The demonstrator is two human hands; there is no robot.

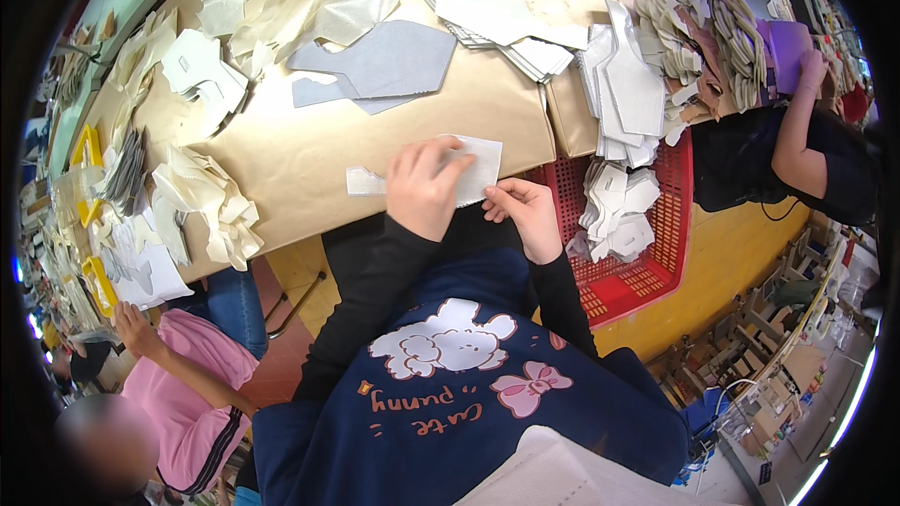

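A white, flat cut piece (485,157) with a narrow tail lies at the near edge of the paper-covered table, in front of me. My left hand (427,186) is over its middle, with bent fingers pressing and gripping it from above and hiding that part. At the piece's lower right edge, my right hand (527,214) is closed in a pinch between thumb and forefinger. Just beyond my hands lie grey-blue cut pieces (403,61), partly overlapping.
White cut pieces (478,0) are stacked at the back, and more (626,75) at the right. A red basket (677,225) with white pieces stands by my right arm. Cream scraps (211,206) lie to the left. Co-workers sit at left, in a pink shirt (202,356), and right.
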